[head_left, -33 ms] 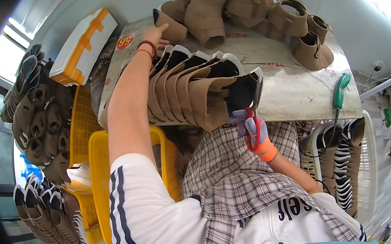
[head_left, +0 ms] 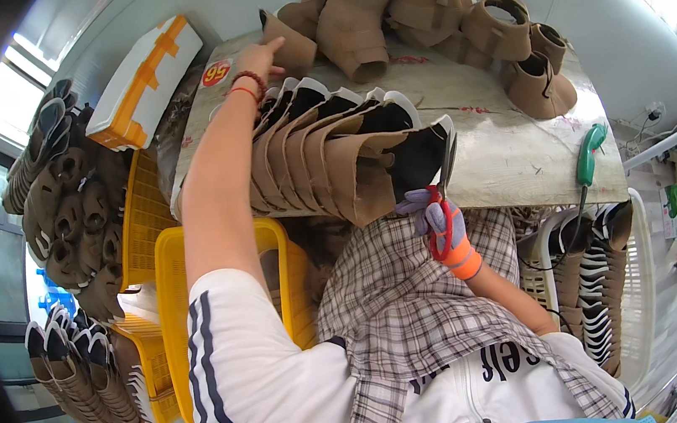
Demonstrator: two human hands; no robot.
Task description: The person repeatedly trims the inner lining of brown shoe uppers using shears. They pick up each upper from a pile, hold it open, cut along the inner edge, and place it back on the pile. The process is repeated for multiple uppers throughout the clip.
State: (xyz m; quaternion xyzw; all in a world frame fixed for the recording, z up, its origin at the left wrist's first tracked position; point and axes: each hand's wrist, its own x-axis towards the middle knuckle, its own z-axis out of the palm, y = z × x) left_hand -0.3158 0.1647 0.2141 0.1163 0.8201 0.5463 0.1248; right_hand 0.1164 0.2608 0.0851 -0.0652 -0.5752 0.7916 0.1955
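My left hand reaches over the table's far left part, fingers apart, beside a brown shoe upper that stands on end. Its fingertips are at or near that upper; contact is hard to make out. In my right hand, gloved in grey and orange, is a pair of scissors with red handles, blades pointing up. Next to the blades lies a nested row of brown shoe uppers with black linings and white edges, along the table's near edge. The row's left end is partly behind my left forearm.
Several finished-looking brown uppers stand along the table's back. A green-handled tool with a cord lies at the right edge. Yellow baskets and piled uppers are on the left, a white basket on the right.
My left hand has shifted slightly left, and the upper beside it has tilted a little. My right hand and the scissors have stayed in place.
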